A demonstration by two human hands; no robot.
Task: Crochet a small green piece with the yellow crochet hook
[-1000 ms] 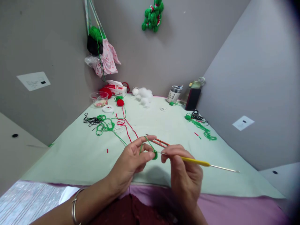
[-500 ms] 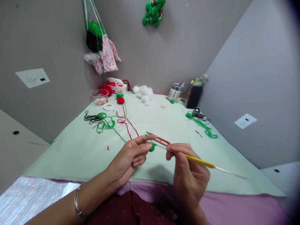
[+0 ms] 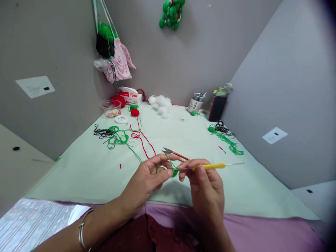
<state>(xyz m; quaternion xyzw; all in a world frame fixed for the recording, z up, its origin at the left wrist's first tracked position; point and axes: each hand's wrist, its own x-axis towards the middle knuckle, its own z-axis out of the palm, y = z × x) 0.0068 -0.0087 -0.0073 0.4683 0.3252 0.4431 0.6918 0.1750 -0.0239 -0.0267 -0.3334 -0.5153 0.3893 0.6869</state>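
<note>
My left hand point(image 3: 148, 178) pinches a small green crocheted piece point(image 3: 175, 172) between thumb and fingers, and green yarn point(image 3: 170, 161) runs up over its raised index finger. Closed around a crochet hook with a yellow handle point(image 3: 214, 166) is my right hand point(image 3: 206, 185). The hook's thin metal shaft points left and meets the green piece, though its tip is hidden in the yarn. Just behind my fingers lie orange-handled snips point(image 3: 175, 153) on the table, blades toward the left and handle partly covered by my fingers.
Tangled green yarn point(image 3: 119, 137), black yarn point(image 3: 103, 131) and a red ball point(image 3: 134, 112) lie at the left. Behind them are a clear tub point(image 3: 111, 108), tissue box point(image 3: 132, 98) and white stuffing point(image 3: 162, 104). A pen can point(image 3: 195, 103), phone point(image 3: 217, 108) and green strands point(image 3: 227, 141) are at the right.
My right hand has shifted left and tilted the hook nearly level. The green piece has dropped slightly and moved right, my left index finger is more bent, and the yarn loop shows more.
</note>
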